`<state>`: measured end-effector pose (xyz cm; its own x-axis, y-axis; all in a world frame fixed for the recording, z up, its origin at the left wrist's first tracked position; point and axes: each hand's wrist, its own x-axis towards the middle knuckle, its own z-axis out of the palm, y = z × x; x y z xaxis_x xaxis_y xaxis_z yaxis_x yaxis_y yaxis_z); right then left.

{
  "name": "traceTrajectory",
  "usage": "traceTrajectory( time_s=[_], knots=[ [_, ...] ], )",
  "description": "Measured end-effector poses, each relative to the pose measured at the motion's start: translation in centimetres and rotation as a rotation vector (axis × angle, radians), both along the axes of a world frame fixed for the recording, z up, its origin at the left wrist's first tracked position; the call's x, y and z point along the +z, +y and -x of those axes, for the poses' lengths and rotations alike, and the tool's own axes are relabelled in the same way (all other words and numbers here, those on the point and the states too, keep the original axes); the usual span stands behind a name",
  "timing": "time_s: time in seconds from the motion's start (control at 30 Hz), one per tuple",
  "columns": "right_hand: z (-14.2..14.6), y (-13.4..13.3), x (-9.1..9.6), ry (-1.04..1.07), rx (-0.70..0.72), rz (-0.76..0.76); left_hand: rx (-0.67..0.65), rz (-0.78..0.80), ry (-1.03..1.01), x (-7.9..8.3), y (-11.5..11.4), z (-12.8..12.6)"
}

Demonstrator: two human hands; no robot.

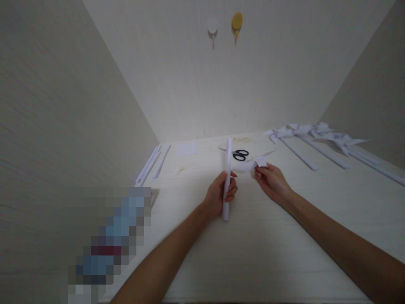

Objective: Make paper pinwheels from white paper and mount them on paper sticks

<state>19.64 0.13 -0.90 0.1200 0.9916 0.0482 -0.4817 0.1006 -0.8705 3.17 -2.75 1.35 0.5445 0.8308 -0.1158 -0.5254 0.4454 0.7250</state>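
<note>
My left hand (220, 194) is wrapped round a white rolled paper stick (227, 177), held nearly upright over the table. My right hand (271, 180) pinches a folded white paper piece (253, 164) with pointed flaps. That piece curves leftward to the stick and seems to touch it near its middle. Black-handled scissors (240, 155) lie on the table just behind both hands.
Several finished white paper pinwheels on sticks (319, 139) lie at the back right of the pale table (253, 253). Spare rolled sticks (152, 162) rest by the left wall, a small paper square (187, 148) behind. Two wall hooks (236, 23) hang above. A blurred patch covers the lower left.
</note>
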Motion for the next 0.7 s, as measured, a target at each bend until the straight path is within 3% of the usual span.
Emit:
traceTrajectory(
  time_s=[0.33,0.7],
  knots=[
    [0.06,0.03,-0.04,0.015,-0.008,0.004,-0.052,-0.011,0.029,0.16,-0.21,0.09],
    [0.00,0.05,-0.13,0.001,0.004,-0.007,0.002,0.007,0.018,0.12,-0.09,0.03]
  ],
)
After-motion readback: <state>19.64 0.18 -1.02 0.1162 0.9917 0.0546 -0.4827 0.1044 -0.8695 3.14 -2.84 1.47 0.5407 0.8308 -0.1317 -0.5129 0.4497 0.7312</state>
